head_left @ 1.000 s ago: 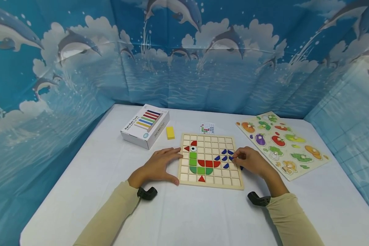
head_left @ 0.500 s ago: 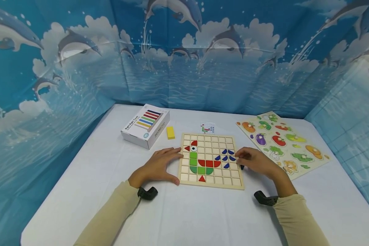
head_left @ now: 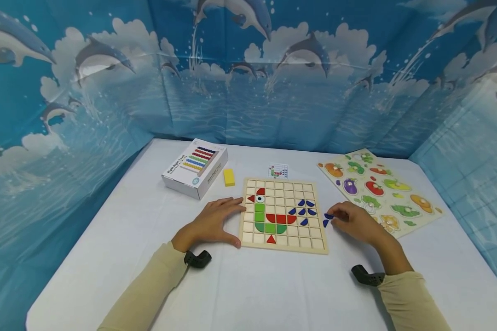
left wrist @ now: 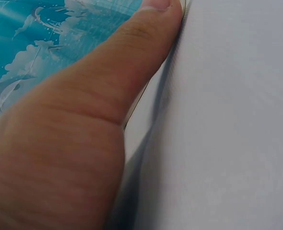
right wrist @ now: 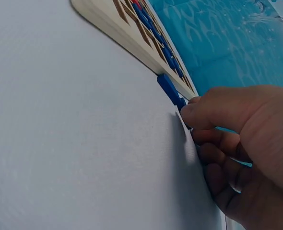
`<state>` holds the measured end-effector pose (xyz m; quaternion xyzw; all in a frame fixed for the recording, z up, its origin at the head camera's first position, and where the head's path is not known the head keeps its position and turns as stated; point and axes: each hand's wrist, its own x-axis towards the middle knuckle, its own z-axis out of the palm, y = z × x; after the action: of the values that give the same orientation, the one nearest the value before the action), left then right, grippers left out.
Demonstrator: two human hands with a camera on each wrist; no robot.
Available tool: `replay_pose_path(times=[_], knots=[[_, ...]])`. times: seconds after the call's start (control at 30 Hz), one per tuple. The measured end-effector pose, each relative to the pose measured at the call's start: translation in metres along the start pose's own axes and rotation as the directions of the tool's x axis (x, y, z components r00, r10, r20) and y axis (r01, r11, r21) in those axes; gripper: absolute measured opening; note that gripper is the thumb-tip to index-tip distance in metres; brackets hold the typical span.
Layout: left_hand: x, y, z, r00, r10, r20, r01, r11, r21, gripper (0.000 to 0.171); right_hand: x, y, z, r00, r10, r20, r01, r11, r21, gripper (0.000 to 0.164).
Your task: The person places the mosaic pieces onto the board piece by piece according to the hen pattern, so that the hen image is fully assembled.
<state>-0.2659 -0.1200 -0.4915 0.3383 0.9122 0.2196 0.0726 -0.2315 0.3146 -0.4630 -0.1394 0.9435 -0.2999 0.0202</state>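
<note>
A wooden grid board (head_left: 302,244) lies flat on the white table, with a bird-like figure made of red, green and blue flat pieces in its cells. My left hand (head_left: 212,222) rests at the board's left edge, fingers and thumb spread and touching the rim. In the left wrist view, its thumb (left wrist: 136,48) reaches the board's corner. Right of the board, my right hand (head_left: 353,220) pinches a blue half-moon piece (head_left: 328,216) between thumb and finger. Another blue half-moon piece (head_left: 325,223) lies just beside it. In the right wrist view, a blue piece (right wrist: 168,89) shows ahead of the fingertips.
A small picture card (head_left: 278,171) with a similar bird lies behind the board. A yellow block (head_left: 229,177) and a white box (head_left: 196,168) stand at the back left. To the right lies a vegetable peg puzzle (head_left: 381,193), close to my right hand.
My right hand has moved right, off the board's blue pieces, to the loose blue pieces beside the board, and now pinches one. My left hand has stayed in place.
</note>
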Motion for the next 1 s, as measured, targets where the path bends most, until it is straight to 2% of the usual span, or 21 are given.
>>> replay_pose_path(times=[0.57,1.0], knots=[[0.0001,-0.0009,0.0000,1.000,-0.004,0.006,0.004,1.000,-0.007,0.104,0.0011,-0.0023,0.0013,0.996,0.075,-0.056,-0.079,0.993,-0.087,0.010],[-0.0006,-0.0002,-0.0003,1.000,-0.012,0.011,0.012,1.000,-0.015,0.105,0.0008,-0.0029,0.0044,0.992,0.097,-0.082,-0.105,0.989,-0.103,0.010]])
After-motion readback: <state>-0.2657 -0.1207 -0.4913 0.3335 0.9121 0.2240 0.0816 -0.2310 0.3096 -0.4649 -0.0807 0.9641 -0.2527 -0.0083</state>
